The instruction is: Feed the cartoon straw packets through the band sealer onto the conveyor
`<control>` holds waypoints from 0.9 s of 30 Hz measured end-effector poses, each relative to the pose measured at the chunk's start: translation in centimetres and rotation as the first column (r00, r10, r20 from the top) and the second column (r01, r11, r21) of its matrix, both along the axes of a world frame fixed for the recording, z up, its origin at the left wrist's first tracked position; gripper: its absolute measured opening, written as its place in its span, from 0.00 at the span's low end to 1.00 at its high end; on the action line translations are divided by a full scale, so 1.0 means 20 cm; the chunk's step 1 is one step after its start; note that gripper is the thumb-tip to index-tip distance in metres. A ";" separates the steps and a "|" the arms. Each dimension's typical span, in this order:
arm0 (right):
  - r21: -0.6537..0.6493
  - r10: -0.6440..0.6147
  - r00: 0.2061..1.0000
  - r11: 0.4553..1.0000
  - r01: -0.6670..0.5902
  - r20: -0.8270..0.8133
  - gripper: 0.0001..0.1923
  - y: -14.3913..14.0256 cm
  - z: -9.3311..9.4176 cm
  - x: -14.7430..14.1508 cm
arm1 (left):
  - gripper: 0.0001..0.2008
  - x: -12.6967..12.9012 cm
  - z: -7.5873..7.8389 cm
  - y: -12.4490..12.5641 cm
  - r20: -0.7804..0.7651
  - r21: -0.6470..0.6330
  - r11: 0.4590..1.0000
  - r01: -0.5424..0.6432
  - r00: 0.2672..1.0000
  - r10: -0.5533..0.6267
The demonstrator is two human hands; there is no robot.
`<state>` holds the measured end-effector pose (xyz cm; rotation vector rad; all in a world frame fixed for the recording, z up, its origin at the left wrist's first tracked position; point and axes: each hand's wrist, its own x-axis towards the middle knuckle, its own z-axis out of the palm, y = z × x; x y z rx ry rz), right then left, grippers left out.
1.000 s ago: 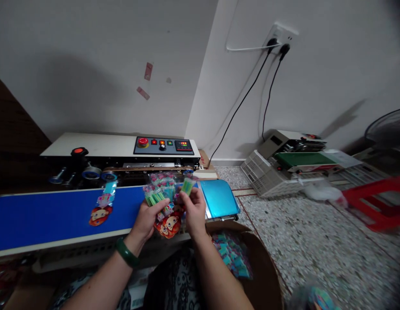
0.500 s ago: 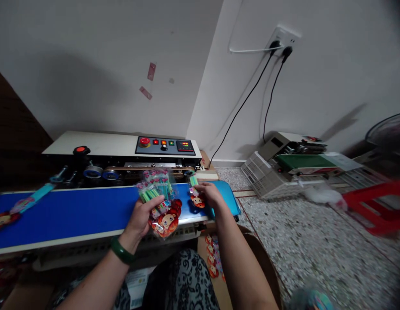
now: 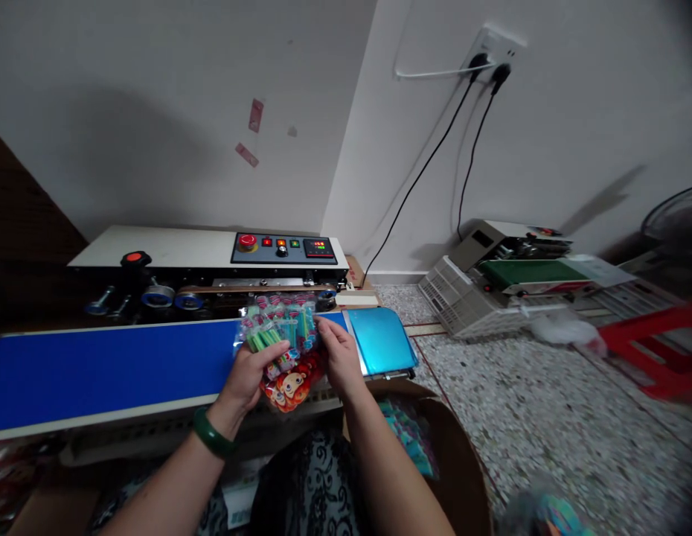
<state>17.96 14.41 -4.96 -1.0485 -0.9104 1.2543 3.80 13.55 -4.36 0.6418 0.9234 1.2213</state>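
My left hand [image 3: 250, 376] is closed around a fanned bunch of clear packets [image 3: 290, 335], its thumb lying across the front. Green and blue sticks show through the plastic, with pink tops above and red-haired cartoon faces at the lower end. At the bunch's right edge my right hand [image 3: 339, 353] pinches a packet between thumb and fingers. Both hands are above the blue conveyor belt [image 3: 128, 365] of a band sealing machine [image 3: 161, 246]. A blue plate [image 3: 385, 339] lies at the belt's right end, just beyond my right hand.
An open cardboard box [image 3: 463, 461] with teal packets [image 3: 410, 439] stands below the belt at the right. On the floor beyond are a white crate [image 3: 452, 298], a second machine with a green belt [image 3: 533, 274] and a red stool [image 3: 658, 350]. Black cords [image 3: 418, 182] hang from the wall socket.
My right hand has moved left from the belt's right end to the bunch. The packet at the belt's far left is out of view. My left hand keeps its hold.
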 end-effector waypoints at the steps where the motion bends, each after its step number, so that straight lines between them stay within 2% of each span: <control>1: -0.016 -0.003 0.998 1.000 0.002 -0.058 0.14 0.00 -0.02 -0.01 | 0.19 0.01 0.00 0.00 -0.004 0.007 1.000 -0.011 1.000 0.011; 5: -0.097 0.004 0.968 0.995 -0.029 -0.249 0.12 -0.01 -0.04 -0.01 | 0.18 0.02 -0.01 0.00 -0.004 0.003 1.000 -0.017 1.000 0.017; 7: -0.098 -0.125 0.955 0.990 0.102 -0.270 0.12 0.00 -0.04 0.04 | 0.17 0.02 -0.01 0.00 0.007 -0.029 0.999 -0.022 1.000 0.022; 9: -0.100 -0.291 0.923 0.956 0.274 -0.250 0.13 0.03 -0.04 0.12 | 0.16 0.01 0.00 0.00 0.014 -0.066 0.997 -0.043 0.999 0.044; 11: -0.150 -0.373 0.911 0.925 0.350 -0.174 0.13 0.08 -0.06 0.23 | 0.15 0.00 0.00 0.01 0.018 -0.092 0.994 -0.064 0.998 0.066; 13: -0.237 -0.328 0.943 0.921 0.308 -0.049 0.12 0.12 -0.07 0.32 | 0.14 -0.01 0.00 0.01 0.021 -0.095 0.993 -0.073 0.997 0.075; 15: -0.317 -0.219 0.974 0.921 0.225 0.055 0.10 0.18 -0.08 0.37 | 0.13 -0.01 0.00 0.01 0.018 -0.086 0.994 -0.073 0.997 0.074; 17: -0.353 -0.124 0.987 0.923 0.151 0.098 0.08 0.22 -0.08 0.37 | 0.13 -0.01 0.00 0.02 0.016 -0.077 0.995 -0.065 0.998 0.067; 20: -0.348 -0.080 0.987 0.929 0.124 0.137 0.08 0.26 -0.05 0.32 | 0.15 0.01 0.00 0.02 0.026 -0.050 0.997 -0.053 0.998 0.054; 23: -0.217 -0.094 0.979 0.967 0.133 0.178 0.11 0.22 0.00 0.25 | 0.19 0.03 0.00 0.02 0.030 -0.027 0.998 -0.051 0.998 0.052; 25: -0.081 0.013 0.982 0.997 0.002 0.186 0.16 0.15 0.04 0.19 | 0.20 0.04 0.00 0.02 0.021 -0.021 0.999 -0.041 0.999 0.042; 27: 0.021 0.112 0.970 0.993 -0.119 0.214 0.16 0.08 0.06 0.12 | 0.20 0.05 -0.01 0.02 0.020 -0.010 1.000 -0.021 1.000 0.021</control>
